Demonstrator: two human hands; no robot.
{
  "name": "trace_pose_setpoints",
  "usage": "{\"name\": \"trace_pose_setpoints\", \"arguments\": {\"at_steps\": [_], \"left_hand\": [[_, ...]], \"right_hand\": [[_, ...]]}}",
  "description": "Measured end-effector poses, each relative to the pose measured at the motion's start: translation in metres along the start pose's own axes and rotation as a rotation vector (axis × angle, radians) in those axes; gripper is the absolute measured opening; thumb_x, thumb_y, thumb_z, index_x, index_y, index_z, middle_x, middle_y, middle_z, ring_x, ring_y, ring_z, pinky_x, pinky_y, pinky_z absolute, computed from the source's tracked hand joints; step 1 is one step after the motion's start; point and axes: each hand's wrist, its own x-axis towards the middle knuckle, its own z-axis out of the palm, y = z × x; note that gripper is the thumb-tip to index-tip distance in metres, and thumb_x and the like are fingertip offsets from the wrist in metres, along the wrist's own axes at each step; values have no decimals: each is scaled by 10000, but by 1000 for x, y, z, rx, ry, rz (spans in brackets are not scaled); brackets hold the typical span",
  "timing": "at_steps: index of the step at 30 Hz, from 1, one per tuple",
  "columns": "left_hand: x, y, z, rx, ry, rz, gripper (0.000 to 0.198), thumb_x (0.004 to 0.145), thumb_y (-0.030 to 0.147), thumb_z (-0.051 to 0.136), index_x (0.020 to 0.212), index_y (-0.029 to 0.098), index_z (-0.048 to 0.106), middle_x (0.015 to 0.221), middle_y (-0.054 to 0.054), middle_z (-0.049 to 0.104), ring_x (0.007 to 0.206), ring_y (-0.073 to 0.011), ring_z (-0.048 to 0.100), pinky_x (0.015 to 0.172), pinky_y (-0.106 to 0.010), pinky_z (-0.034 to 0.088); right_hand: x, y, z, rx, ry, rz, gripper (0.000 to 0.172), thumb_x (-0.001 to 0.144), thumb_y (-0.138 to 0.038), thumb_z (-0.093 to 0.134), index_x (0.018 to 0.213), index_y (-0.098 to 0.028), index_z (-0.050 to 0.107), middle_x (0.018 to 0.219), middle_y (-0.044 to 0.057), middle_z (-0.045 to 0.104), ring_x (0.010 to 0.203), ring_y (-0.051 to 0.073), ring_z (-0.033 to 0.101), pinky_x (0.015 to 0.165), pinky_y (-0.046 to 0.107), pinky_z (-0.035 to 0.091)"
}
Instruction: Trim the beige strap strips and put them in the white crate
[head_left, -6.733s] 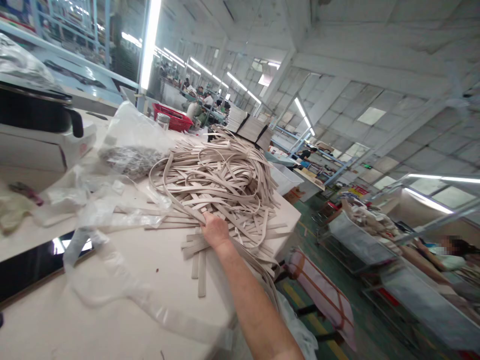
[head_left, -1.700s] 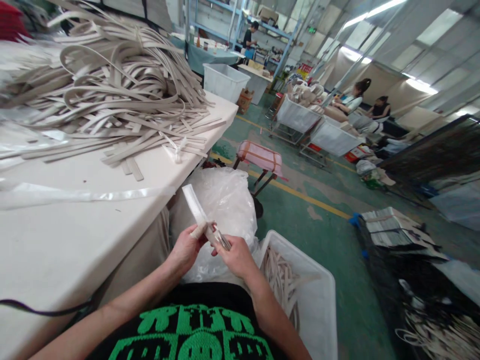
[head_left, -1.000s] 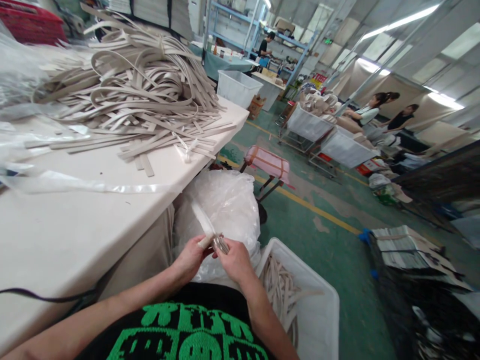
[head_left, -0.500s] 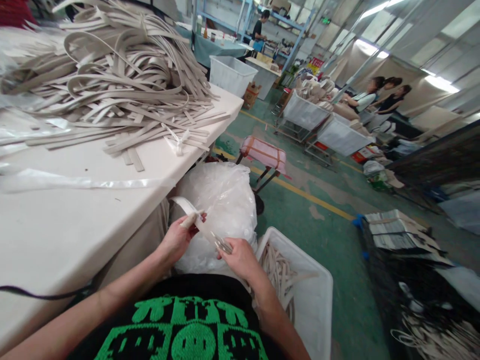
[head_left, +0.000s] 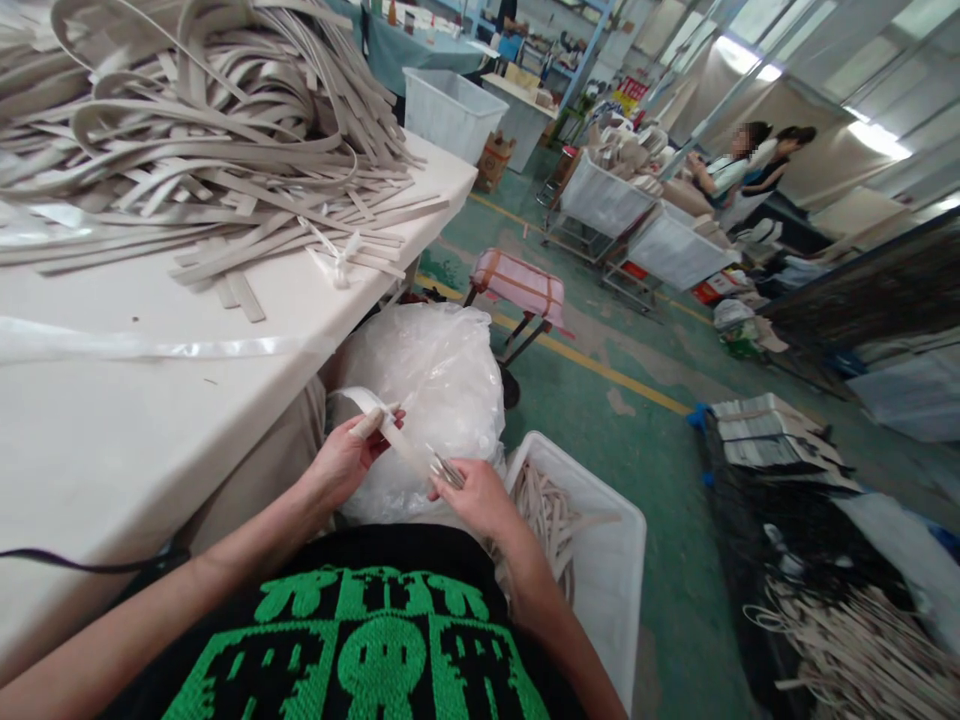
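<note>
Both of my hands hold one pale beige strap (head_left: pixel 390 428) over my lap. My left hand (head_left: pixel 346 458) pinches the strap near its upper, curled end. My right hand (head_left: pixel 474 497) grips the lower end, where a small metal fitting (head_left: pixel 444 470) shows at the fingertips. A big heap of the same beige straps (head_left: pixel 202 140) lies on the white table (head_left: pixel 150 400) to my left. A white plastic bin (head_left: pixel 600 560) with several straps in it stands on the floor by my right knee.
A stuffed clear plastic bag (head_left: pixel 435 390) sits between table and bin. A pink padded stool (head_left: pixel 521 290) stands on the green floor beyond. Wheeled carts (head_left: pixel 637 230) and two seated people (head_left: pixel 750 160) are farther back. Bundled stacks (head_left: pixel 765 440) lie at right.
Earlier my right hand reached into the strap heap on the table. Since then both hands hold one strap at my lap, and my left hand has slid up it, away from the right.
</note>
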Motion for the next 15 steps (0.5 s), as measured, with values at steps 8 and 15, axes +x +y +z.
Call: {"name": "trace_pose_setpoints", "arguments": {"at_steps": [8, 15], "left_hand": [[0, -3, -1, 6, 19, -59, 171, 870, 208, 632, 909, 90, 750, 985, -148, 756, 843, -161, 691, 726, -230, 539], [-13, -24, 0, 108, -151, -174, 197, 741, 292, 783, 795, 104, 755, 870, -122, 757, 698, -150, 655, 657, -237, 515]], "right_hand": [[-31, 13, -8, 89, 58, -17, 283, 880, -282, 544, 636, -180, 646, 613, -4, 663, 586, 139, 586, 604, 227, 400], [7, 2, 13, 231, 112, -119, 264, 878, -326, 566, 672, -175, 634, 587, -12, 631, 580, 132, 575, 592, 231, 415]]}}
